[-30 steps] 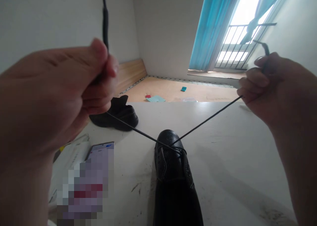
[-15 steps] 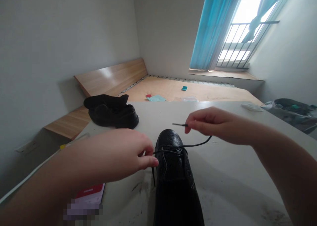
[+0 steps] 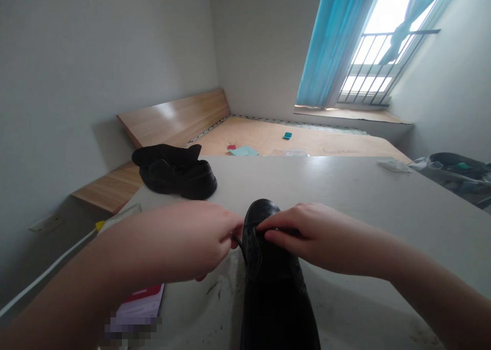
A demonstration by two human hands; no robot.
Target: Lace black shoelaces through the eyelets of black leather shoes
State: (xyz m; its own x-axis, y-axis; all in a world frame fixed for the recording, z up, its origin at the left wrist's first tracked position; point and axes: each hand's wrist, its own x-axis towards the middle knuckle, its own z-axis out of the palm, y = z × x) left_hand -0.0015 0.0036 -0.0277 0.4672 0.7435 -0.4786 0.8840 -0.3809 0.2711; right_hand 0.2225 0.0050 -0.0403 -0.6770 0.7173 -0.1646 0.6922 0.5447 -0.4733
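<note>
A black leather shoe [image 3: 278, 299] stands on the white table with its toe pointing away from me. At its left side, my left hand [image 3: 207, 240] is closed on a dark shoelace [image 3: 240, 242], which runs to the shoe's edge. My right hand [image 3: 303, 235] lies over the front of the shoe, its thumb and forefinger at the left eyelet flap. Whether lace is between those right fingertips is too small to tell. The second black shoe [image 3: 176, 173] sits at the table's far left, with a black piece on top.
The white table [image 3: 356, 201] reaches a wooden bed board [image 3: 253, 130] behind. A purple and red booklet [image 3: 141, 306] lies under my left forearm. A clear packet [image 3: 394, 166] is at the back right, beside a grey bin [image 3: 456, 176].
My right hand has moved left and down from beside the shoe onto its front; the lace tip it held is no longer visible. My left hand has turned slightly at the shoe's side.
</note>
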